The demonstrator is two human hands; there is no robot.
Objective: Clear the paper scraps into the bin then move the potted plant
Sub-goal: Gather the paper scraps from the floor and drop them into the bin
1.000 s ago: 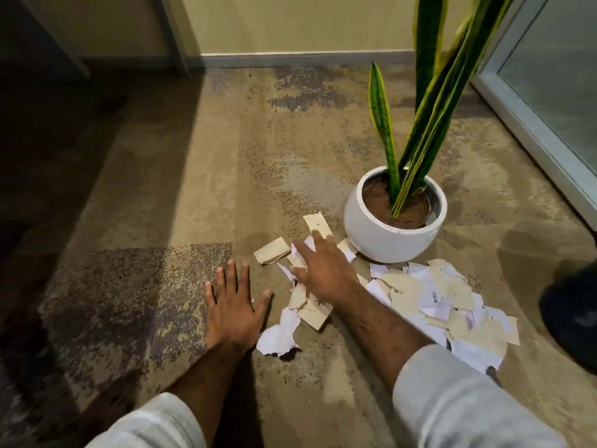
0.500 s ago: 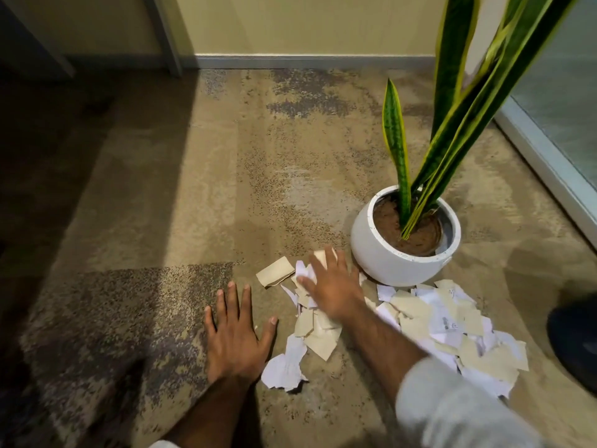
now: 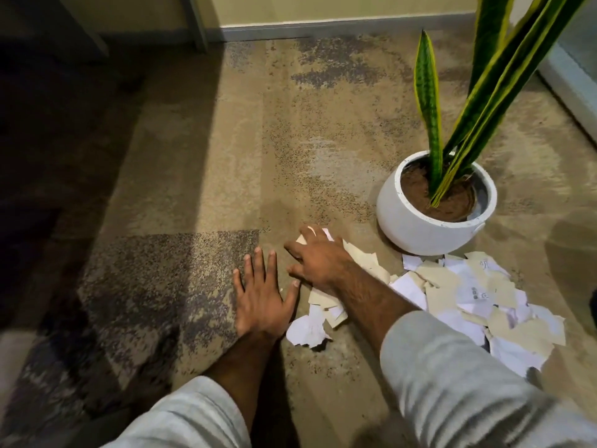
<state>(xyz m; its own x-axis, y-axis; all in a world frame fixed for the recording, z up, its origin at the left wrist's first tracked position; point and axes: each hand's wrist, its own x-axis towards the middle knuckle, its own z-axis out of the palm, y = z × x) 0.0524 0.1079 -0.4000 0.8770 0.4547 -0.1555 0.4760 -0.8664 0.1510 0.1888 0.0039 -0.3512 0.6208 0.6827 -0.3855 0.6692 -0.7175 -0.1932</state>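
Note:
Torn white and beige paper scraps [image 3: 468, 295] lie in a loose pile on the carpet, just in front of a white round pot [image 3: 416, 227] holding a tall snake plant [image 3: 429, 108]. My right hand [image 3: 318, 260] lies palm down on the left end of the pile, fingers spread over several scraps. My left hand [image 3: 261, 299] rests flat on the carpet beside it, fingers straight, its thumb close to one white scrap [image 3: 307, 328]. No bin shows in this view.
A patterned brown carpet [image 3: 226, 156] covers the floor. A glass door frame [image 3: 568, 88] runs along the right edge, and a wall with a grey baseboard [image 3: 323, 27] stands at the back. A furniture leg [image 3: 197, 24] stands at the back left, with deep shadow to the left.
My right hand has slid left over the scraps and now covers the stray beige piece that lay apart at the left. My left hand stays flat on the carpet. The camera has shifted.

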